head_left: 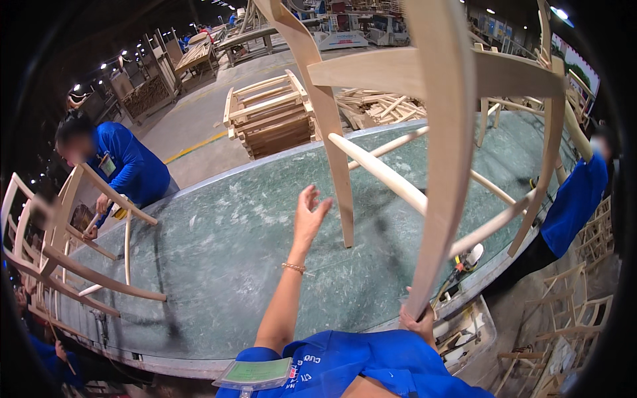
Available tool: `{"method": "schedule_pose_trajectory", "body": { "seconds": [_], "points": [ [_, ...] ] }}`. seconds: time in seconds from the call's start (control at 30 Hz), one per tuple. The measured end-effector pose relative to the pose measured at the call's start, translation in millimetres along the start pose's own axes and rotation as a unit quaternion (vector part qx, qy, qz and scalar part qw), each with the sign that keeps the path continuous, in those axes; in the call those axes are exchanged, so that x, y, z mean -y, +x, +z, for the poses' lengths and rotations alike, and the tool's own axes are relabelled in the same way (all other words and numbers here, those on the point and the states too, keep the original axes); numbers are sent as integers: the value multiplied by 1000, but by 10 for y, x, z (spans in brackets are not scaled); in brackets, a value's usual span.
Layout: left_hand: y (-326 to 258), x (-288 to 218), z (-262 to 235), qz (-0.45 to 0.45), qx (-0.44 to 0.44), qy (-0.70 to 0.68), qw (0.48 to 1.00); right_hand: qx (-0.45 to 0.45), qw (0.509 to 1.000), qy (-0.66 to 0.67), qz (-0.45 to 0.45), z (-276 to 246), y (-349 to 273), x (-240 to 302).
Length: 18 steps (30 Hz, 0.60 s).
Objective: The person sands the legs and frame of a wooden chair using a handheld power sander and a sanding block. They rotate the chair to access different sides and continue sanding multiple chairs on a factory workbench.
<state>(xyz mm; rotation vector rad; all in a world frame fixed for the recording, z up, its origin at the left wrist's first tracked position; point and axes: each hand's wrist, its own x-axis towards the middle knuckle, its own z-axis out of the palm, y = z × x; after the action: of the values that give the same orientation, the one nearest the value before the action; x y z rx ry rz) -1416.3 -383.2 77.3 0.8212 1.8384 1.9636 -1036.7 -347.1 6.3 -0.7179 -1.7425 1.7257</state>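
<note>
Green-topped, the worktable (225, 252) bears a pale wooden chair frame (438, 152) standing on its legs near the right edge. Closed round the frame's near leg end is the right hand (419, 324); the left hand (309, 213) hovers open above the table. A tray (488, 331) under the table's edge holds tools too small to identify.

Big green worktable (225, 245), scuffed and dusty, fills frame centre. Standing on it: unfinished wooden chair frame (424, 132) centre-right, second chair frame (73, 252) at left edge.
</note>
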Motion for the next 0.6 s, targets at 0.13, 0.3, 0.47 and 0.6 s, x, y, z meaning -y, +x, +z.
{"method": "schedule_pose_trajectory", "body": {
  "seconds": [0.13,0.3,0.47,0.6],
  "points": [
    [358,592,286,-18,62,22,998,-141,989,-1,-51,169,-85,84],
    [568,666,618,-145,159,-95,972,-241,959,-98,-112,270,-94,5],
    [207,629,597,-130,146,-112,974,-260,959,-96,-60,-23,-298,-196],
    [-233,524,365,-145,60,-140,978,-208,972,-99,42,-460,-641,-350]
  ]
}}
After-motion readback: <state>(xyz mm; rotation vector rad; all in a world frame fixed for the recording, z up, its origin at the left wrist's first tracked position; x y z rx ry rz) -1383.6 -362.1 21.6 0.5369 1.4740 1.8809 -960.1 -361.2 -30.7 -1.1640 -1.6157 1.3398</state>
